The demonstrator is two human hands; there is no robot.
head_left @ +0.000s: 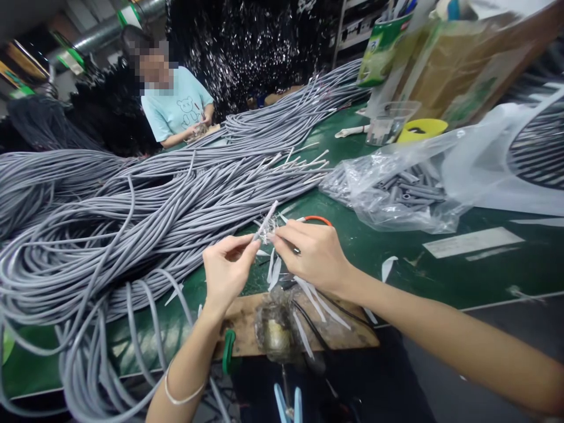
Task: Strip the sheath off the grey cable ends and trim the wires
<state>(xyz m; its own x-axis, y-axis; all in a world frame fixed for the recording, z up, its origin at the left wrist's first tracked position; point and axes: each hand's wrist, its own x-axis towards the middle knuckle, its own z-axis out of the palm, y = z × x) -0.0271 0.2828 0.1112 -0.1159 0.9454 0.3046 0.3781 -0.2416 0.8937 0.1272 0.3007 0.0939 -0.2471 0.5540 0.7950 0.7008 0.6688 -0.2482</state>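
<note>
My left hand pinches the stripped end of a grey cable, where white filler strands fan out. My right hand is closed around a tool with an orange handle and its fingertips meet the same cable end. Both hands hover over a small wooden board clamped at the table's near edge, with a wrapped fixture on it and white scraps hanging around it.
A huge pile of grey cables covers the green table to the left. A clear bag of cut grey sleeves lies right. A yellow bowl, plastic cup and cardboard box stand behind. Another person works far left.
</note>
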